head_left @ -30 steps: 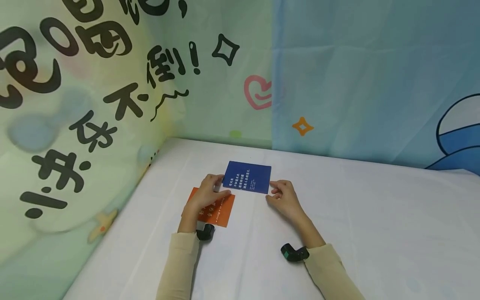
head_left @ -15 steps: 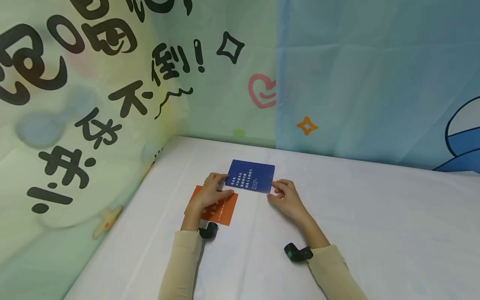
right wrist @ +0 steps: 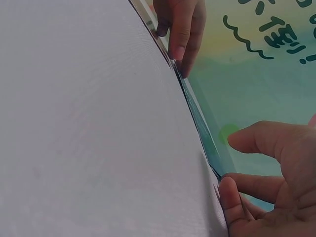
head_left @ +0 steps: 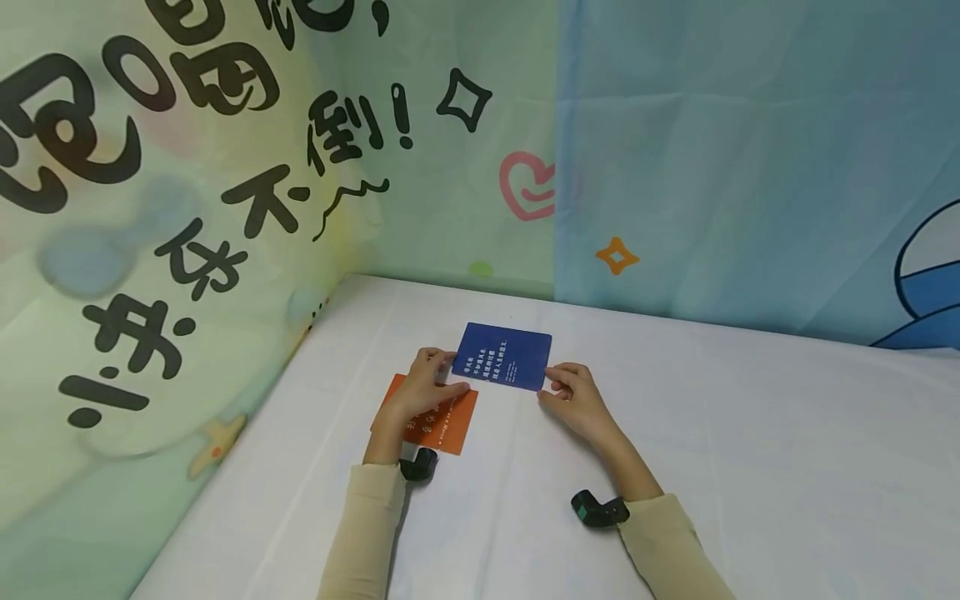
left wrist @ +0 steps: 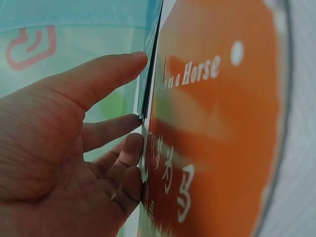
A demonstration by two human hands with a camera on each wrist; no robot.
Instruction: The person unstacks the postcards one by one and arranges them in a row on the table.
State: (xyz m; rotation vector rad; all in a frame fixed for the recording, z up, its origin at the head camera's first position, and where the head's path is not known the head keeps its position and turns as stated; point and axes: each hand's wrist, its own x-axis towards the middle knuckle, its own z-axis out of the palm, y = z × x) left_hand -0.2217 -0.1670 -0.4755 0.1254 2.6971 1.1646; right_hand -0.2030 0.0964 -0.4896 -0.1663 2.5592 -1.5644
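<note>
A blue card (head_left: 502, 357) with white writing lies flat on the white table, between the two hands. At its left edge, the index finger of my left hand (head_left: 422, 390) touches it. The left thumb stretches out near the card's lower left corner, and other fingers rest by the orange card (left wrist: 217, 123). That orange card lies nearer the person, partly hidden under the left hand in the head view. My right hand (head_left: 581, 404) touches the blue card's right edge with the index finger. In the right wrist view, the right thumb stands apart from the index finger.
A white cloth covers the table (head_left: 750, 467). Printed curtains (head_left: 712, 167) with large black characters rise along its left and back edges. Small black cameras (head_left: 600, 508) sit on both wrists, by the beige sleeves.
The head view has shifted slightly, so everything sits a little farther right in it. Both hands and both cards keep their places relative to one another.
</note>
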